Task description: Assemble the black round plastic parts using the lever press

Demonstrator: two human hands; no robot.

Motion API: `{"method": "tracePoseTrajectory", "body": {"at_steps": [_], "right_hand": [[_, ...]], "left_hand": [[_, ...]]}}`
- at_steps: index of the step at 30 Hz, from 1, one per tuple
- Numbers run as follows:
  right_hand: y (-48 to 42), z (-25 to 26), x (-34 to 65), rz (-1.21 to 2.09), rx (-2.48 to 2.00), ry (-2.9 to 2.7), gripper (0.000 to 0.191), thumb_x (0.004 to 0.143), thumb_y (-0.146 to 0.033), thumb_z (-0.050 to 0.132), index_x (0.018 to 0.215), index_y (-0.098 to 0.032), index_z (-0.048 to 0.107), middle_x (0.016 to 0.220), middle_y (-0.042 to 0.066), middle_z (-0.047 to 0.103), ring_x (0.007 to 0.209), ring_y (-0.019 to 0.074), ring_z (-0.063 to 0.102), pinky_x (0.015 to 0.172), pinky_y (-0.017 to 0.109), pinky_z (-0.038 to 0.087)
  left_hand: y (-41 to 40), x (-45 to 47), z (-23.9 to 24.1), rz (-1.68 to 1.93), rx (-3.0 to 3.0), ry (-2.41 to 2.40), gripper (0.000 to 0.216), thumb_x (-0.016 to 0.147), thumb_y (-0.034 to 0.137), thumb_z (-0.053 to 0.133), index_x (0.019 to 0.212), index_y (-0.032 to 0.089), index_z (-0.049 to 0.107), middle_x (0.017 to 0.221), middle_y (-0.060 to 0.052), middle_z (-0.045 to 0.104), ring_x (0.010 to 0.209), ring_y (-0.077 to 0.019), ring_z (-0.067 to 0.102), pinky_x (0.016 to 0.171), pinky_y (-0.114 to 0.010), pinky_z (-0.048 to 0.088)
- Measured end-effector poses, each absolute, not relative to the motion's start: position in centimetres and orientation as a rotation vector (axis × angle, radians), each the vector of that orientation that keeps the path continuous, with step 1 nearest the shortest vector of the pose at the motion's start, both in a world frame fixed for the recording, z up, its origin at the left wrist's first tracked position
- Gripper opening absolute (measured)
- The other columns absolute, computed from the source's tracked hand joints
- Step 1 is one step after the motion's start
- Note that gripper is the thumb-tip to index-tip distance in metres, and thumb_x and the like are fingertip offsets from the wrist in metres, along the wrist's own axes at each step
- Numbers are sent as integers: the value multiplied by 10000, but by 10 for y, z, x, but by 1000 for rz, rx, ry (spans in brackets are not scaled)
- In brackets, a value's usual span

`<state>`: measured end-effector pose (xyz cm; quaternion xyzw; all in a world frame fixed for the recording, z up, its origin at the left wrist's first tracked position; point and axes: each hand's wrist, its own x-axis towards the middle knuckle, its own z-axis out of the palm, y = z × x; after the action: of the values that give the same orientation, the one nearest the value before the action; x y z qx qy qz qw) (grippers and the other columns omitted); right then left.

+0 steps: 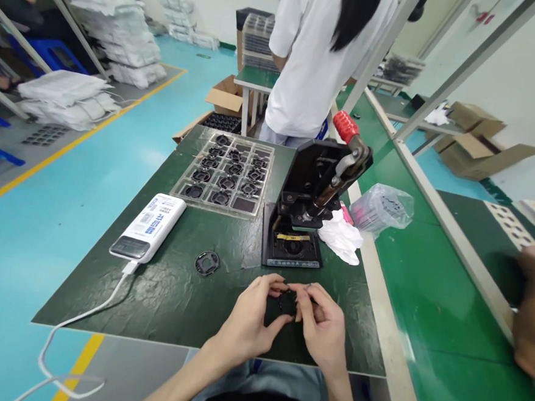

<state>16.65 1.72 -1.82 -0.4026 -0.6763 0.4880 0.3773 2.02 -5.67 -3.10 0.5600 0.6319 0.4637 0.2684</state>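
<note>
Near the table's front edge, my left hand (257, 316) is closed around a round black plastic part (287, 302), thumb below and fingers above. My right hand (324, 320) is pinched at the part's right side; whether its fingertips hold a separate small piece is hidden. Beyond my hands stands a black hand press (303, 184) with a red-gripped lever (346, 126), and a yellow strip lies across its base. A similar black ring-shaped part (207, 263) lies flat on the table to the left of my hands.
A clear tray (269, 179) of black parts lies behind. A white power bank (149, 229) with a cable sits left. White tissue (343, 237) and a clear plastic bag (381, 209) are right of the press. A person in white (304, 62) stands beyond; another person's hand (534, 311) is far right.
</note>
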Motion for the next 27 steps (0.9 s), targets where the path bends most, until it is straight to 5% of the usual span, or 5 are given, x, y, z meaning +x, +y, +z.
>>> {"method": "tracePoseTrajectory", "body": {"at_steps": [6,18,27], "right_hand": [[16,-31,170,1336,-1124,-1731,277,975,-394,627,1027,-167,777,794,59,722,600,124,642,522,211,554],[12,-20,161,824,-926,-2025,181,1005,-173,530,981,-204,707,866,39,752,762,150,728,704,237,587],[9,-23,152,678,-913,-2101,229,1022,-164,479,838,-208,608,756,29,666,677,148,663,633,251,517]], "left_hand": [[-57,21,-30,1222,1504,1727,583,777,86,740,1273,238,473,1159,-76,685,1007,-222,708,883,-391,632],[-55,21,-29,1249,1438,1696,575,779,90,700,1285,228,464,1158,-83,693,1011,-218,718,880,-372,632],[-53,25,-30,1272,1490,1728,538,769,79,642,1254,217,455,1111,-81,698,1001,-216,717,854,-360,636]]}}
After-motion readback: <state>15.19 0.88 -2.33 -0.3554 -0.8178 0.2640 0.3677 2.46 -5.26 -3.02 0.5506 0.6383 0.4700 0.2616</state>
